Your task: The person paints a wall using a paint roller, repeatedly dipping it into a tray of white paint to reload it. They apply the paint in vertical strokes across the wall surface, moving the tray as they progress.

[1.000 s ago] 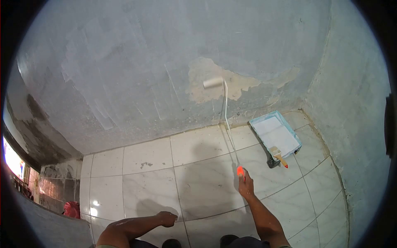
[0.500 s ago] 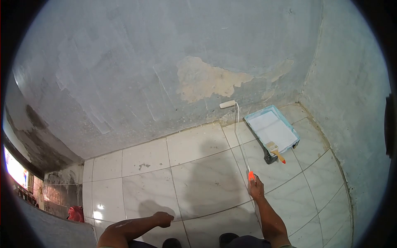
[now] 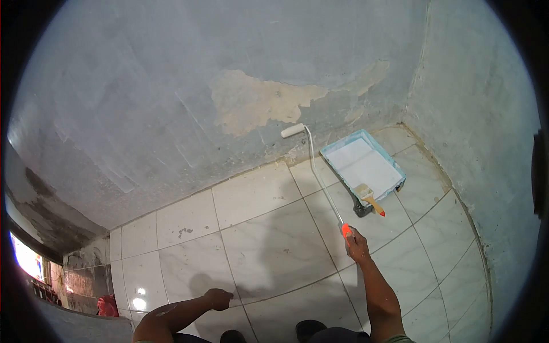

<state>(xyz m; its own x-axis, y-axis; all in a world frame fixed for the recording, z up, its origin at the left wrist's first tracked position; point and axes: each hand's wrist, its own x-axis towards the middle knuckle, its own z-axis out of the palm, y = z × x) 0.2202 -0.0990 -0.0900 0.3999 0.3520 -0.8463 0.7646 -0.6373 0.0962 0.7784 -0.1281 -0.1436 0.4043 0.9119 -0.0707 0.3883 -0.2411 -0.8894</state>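
My right hand (image 3: 358, 247) is closed around the orange handle of a long-framed paint roller (image 3: 293, 131). Its small white sleeve is at the lower part of the grey wall, below a bare beige patch; contact with the wall cannot be made out. On the floor to the right of the roller's rod lies a light-blue paint tray (image 3: 394, 153) with white paint in it. A paintbrush (image 3: 372, 200) with a red-tipped wooden handle rests over the tray's near edge. My left hand (image 3: 219, 299) hangs above the tiles, fingers curled, with nothing visible in it.
The grey wall (image 3: 154, 103) meets a second wall (image 3: 474, 103) in a corner behind the tray. White tiles (image 3: 257, 246) cover the floor. At far left are a dark stained recess (image 3: 63, 228) and a red object (image 3: 107, 306). My dark shoes show at the bottom.
The view has shifted, so wall and tray appear further left and higher. My right hand has moved slightly forward, and the roller's rod slants more to the left. My left hand stays curled.
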